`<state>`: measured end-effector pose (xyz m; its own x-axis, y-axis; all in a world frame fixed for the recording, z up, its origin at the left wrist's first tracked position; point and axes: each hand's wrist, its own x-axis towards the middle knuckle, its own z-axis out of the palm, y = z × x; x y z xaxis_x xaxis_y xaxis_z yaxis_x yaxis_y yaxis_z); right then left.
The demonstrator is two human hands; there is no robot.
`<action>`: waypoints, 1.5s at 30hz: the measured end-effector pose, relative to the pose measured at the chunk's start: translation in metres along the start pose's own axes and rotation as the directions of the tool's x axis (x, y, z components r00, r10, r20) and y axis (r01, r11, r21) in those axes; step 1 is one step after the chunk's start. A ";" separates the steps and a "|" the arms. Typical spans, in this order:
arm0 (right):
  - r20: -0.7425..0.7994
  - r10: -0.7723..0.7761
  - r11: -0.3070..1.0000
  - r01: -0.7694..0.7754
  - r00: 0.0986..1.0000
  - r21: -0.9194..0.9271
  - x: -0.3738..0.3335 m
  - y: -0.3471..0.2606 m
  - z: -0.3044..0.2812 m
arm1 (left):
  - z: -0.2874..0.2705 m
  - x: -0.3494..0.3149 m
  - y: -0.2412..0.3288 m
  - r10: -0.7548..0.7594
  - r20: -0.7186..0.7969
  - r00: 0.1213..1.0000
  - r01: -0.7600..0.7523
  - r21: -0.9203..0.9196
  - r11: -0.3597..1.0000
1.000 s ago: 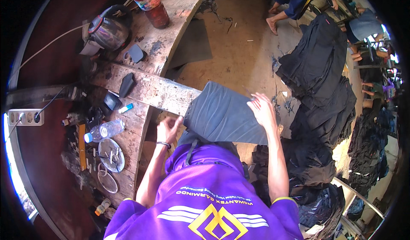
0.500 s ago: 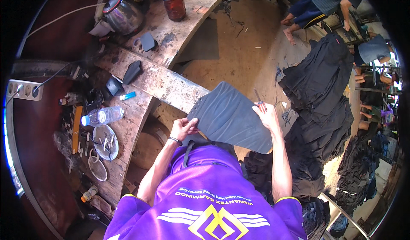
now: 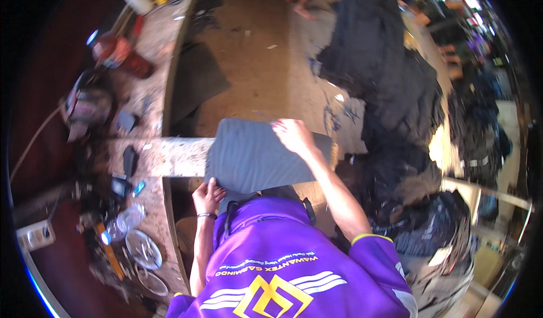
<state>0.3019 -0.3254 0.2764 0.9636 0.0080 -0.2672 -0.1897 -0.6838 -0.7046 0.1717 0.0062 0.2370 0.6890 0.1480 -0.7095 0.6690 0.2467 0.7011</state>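
A dark grey fabric piece [image 3: 257, 157] with a creased surface lies across the plank in front of my lap. My left hand [image 3: 208, 197] pinches its near left corner between thumb and fingers. Over the far edge, toward the right, my right hand [image 3: 295, 136] is closed, slightly blurred, and bears down on the cloth. A bit of red shows at its fingertips. This looks like the handle of the thin, pointed tool seen there a moment before; the rest of it is hidden.
Left, a worn wooden bench [image 3: 155, 205] bears a plastic bottle [image 3: 130, 217], a round dish [image 3: 143, 249], a kettle [image 3: 90, 100] and a red-filled jar [image 3: 127, 58]. Dark cloth piles [image 3: 379, 69] lie right. Another person's feet [image 3: 304, 10] stand at the far side.
My view has swung to the right. My right hand has moved from the fabric's right side onto its far edge, and its tool is now mostly hidden. The left hand keeps the left corner.
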 end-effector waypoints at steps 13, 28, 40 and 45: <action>-0.020 0.013 1.000 -0.012 1.000 0.028 -0.011 0.016 -0.024 | 0.004 0.015 -0.002 -0.013 0.045 0.999 0.009 0.097 0.995; 0.134 0.135 0.991 -0.134 0.982 -0.016 -0.054 0.118 -0.117 | 0.012 0.007 -0.002 0.007 0.025 1.000 -0.009 0.116 0.993; 0.145 0.139 0.977 -0.160 0.980 0.142 -0.062 0.132 -0.116 | 0.012 0.008 -0.006 0.034 0.007 0.999 -0.034 0.069 0.997; 0.160 0.123 0.971 -0.153 0.979 0.186 -0.056 0.136 -0.116 | 0.011 0.007 -0.007 0.030 0.002 1.000 -0.030 0.055 0.998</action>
<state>0.2437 -0.5031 0.2721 0.8901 0.0406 -0.4540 -0.3664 -0.5290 -0.7655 0.1749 -0.0049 0.2283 0.7095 0.1531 -0.6879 0.6621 0.1893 0.7251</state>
